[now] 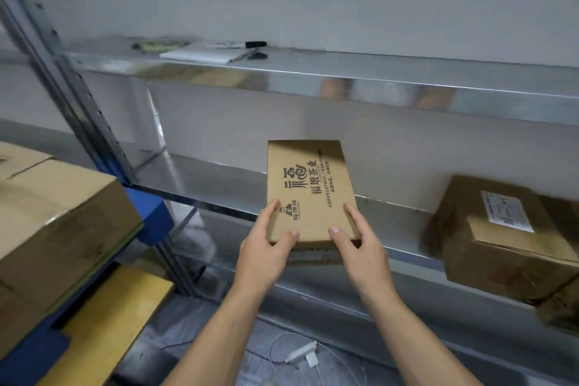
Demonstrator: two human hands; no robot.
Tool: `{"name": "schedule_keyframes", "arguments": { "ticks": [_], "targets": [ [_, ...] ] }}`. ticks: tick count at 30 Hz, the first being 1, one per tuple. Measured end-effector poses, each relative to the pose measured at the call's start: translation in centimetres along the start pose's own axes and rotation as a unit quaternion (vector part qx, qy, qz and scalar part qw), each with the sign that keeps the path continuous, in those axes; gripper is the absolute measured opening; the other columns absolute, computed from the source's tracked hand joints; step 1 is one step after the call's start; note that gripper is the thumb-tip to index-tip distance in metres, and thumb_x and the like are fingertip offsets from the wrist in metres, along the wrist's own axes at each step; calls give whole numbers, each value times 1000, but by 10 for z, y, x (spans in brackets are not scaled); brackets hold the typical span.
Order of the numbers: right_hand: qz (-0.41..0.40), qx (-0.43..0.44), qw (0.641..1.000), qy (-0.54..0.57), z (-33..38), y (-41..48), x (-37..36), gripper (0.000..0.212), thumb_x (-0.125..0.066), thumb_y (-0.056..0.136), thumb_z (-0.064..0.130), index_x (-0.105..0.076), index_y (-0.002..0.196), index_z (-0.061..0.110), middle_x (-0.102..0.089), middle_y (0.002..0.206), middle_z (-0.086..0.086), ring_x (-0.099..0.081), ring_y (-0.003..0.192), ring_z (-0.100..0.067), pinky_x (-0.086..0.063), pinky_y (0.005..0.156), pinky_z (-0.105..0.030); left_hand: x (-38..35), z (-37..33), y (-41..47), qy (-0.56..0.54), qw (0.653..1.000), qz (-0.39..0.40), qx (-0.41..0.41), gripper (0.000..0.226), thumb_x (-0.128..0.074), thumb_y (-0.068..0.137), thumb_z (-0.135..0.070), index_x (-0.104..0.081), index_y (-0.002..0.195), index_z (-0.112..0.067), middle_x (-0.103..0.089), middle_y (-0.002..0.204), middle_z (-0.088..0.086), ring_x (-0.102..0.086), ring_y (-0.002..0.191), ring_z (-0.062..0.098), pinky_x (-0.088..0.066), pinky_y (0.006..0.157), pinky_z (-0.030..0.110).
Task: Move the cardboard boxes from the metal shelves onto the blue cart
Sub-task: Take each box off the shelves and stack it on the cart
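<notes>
Two hands grip a flat printed cardboard box [308, 185] at its near corners. The left hand [266, 247] and right hand [360, 247] each press a thumb on top, fingers curled round the edges. Beyond the grip, the box reaches over a metal shelf [219, 182]. To the right sits a labelled box [501, 244]. To the left is the blue cart [153, 216].

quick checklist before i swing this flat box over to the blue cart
1. Left hand grips the flat box at a near corner: ok.
2. Right hand grips the other near corner: ok.
3. Far end lifted off the shelf: cannot tell.
4. Labelled box on the right stands apart: ok.
5. Free spot on the blue cart: cannot tell; a large box sits there.
</notes>
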State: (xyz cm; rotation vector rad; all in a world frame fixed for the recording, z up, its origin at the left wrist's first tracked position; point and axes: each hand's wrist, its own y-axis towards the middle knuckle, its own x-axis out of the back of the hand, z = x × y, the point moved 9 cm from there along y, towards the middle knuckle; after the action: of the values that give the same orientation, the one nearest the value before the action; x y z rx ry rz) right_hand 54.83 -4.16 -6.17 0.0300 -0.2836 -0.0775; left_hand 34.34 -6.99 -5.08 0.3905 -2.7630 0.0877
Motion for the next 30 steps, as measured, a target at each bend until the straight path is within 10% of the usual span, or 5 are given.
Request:
{"name": "schedule_keyframes", "arguments": {
  "ticks": [13,18,30],
  "targets": [
    [129,128,982,47,94,-5,-113,49,-67,93,30,-53,139,37,-55,141,17,-49,130,-1,-38,111,-26,139,-4,-34,-33,982,-183,4,64,-68,91,-28,-39,144,-47,-52,120,-38,-50,115,-12,-43,94,16],
    [177,159,970,54,127,-7,-152,51,-66,93,31,-51,141,37,-54,142,18,-48,129,1,-38,109,-23,182,-6,-43,-40,969,-244,2,63,-68,85,-40,-39,137,-58,-54,133,-29,-51,123,-1,-45,106,39],
    [250,203,944,72,183,-1,-236,51,-65,94,33,-50,143,36,-54,141,17,-50,127,-2,-41,101,-12,260,-16,-45,-27,941,-338,4,64,-67,90,-33,-38,146,-47,-54,137,-23,-51,123,2,-45,106,38]
  ]
}}
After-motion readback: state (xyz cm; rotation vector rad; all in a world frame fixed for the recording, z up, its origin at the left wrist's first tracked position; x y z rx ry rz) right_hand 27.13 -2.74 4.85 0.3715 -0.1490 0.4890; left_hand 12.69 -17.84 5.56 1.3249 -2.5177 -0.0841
